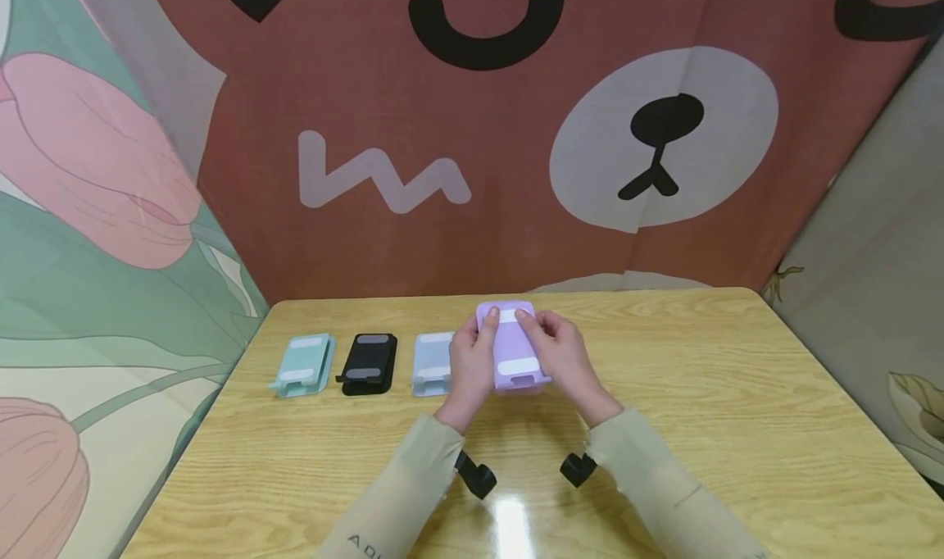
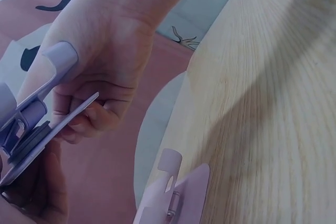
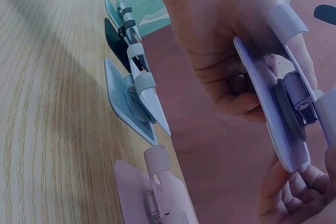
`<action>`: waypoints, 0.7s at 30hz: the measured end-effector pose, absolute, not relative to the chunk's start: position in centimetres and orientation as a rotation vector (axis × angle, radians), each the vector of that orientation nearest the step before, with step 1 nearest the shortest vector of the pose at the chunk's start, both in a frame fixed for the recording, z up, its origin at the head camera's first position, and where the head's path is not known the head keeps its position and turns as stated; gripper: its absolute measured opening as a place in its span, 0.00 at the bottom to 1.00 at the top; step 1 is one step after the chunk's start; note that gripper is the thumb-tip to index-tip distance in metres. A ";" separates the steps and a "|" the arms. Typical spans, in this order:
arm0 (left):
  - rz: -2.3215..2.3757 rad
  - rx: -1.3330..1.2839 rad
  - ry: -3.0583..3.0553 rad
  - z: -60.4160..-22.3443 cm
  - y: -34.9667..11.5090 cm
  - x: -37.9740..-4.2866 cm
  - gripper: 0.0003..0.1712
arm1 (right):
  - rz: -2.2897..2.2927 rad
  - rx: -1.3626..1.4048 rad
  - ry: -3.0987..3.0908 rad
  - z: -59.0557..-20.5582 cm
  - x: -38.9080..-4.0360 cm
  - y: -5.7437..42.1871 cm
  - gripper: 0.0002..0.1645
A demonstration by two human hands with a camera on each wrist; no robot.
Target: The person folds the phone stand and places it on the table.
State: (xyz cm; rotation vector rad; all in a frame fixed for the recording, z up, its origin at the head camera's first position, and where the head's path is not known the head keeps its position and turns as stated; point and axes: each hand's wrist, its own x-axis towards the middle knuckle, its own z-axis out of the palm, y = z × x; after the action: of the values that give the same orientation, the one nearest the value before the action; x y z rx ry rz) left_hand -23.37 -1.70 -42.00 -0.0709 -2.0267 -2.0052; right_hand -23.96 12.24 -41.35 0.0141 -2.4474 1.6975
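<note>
Both hands hold a purple folding phone stand [image 1: 514, 347] above the table. My left hand [image 1: 470, 366] grips its left edge and my right hand [image 1: 566, 361] its right, with both thumbs on the face near the white pads. In the right wrist view, the round hinged base and curved lip of the purple stand [image 3: 286, 103] show side-on, its plates spread apart. Fingers of the left hand [image 3: 220, 51] curl behind the plate. A pink phone stand [image 2: 157, 203] rests on the table below, mostly hidden by the purple one in the head view.
Left of the hands, a pale blue stand [image 1: 430, 366], a black stand [image 1: 369, 364] and a mint stand [image 1: 304, 365] lie in a row on the wooden table [image 1: 701, 428]. A cloth with a printed bear [image 1: 509, 174] hangs behind the table's back edge.
</note>
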 end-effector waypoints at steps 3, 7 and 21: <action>-1.989 -0.074 -2.052 -42.1 -1.7 -23.3 0.24 | 1.714 0.007 -2.450 -41.4 -23.9 12.3 0.31; -1.967 -0.072 -2.086 -42.0 -1.7 -23.2 0.25 | 1.739 -0.009 -2.458 -41.3 -23.8 12.5 0.31; -1.895 -0.035 -2.262 -41.9 -1.5 -23.1 0.25 | 1.735 -0.065 -2.477 -40.9 -23.8 14.5 0.33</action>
State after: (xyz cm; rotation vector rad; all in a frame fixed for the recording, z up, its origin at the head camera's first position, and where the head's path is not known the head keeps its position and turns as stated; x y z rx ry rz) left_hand -23.12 -1.49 -41.94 -0.0348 -2.2615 -1.8952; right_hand -23.76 14.46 -40.85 -0.0651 -2.4775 1.7346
